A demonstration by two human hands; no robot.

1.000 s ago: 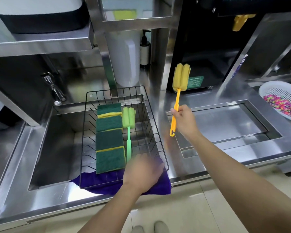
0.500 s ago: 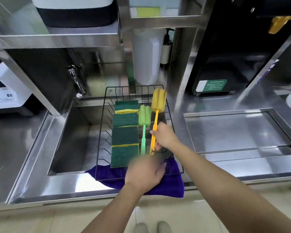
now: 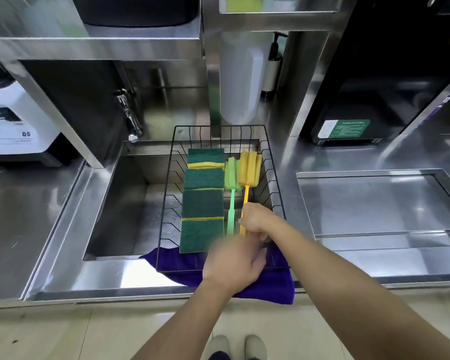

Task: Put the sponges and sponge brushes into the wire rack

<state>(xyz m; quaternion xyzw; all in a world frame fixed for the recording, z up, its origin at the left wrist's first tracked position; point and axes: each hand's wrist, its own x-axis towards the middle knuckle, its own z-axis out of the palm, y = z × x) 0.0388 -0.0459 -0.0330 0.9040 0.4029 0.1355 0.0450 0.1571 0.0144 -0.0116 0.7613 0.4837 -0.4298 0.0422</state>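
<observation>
The right hand (image 3: 255,220) reaches into the wire rack (image 3: 277,201), fingers closed round the yellow sponge brush (image 3: 247,175) handle. The left hand (image 3: 234,261) rests palm-down at the rack's near edge, blurred; its grip I cannot tell.

Dark green sponges (image 3: 203,198) edged in yellow are seen at frame centre in a black wire rack (image 3: 166,216) — beside green (image 3: 231,193) and orange-yellow (image 3: 247,178) sponge brushes — above a purple cloth (image 3: 270,287).

Your way into wire rack (image 3: 166,219): open from above. Left strip of rack floor bare, beside sponges (image 3: 203,201). Right side taken by green brush (image 3: 231,188), yellow brush (image 3: 247,175) and both hands (near edge crowded). Faucet (image 3: 129,118) overhangs far-left corner.
</observation>
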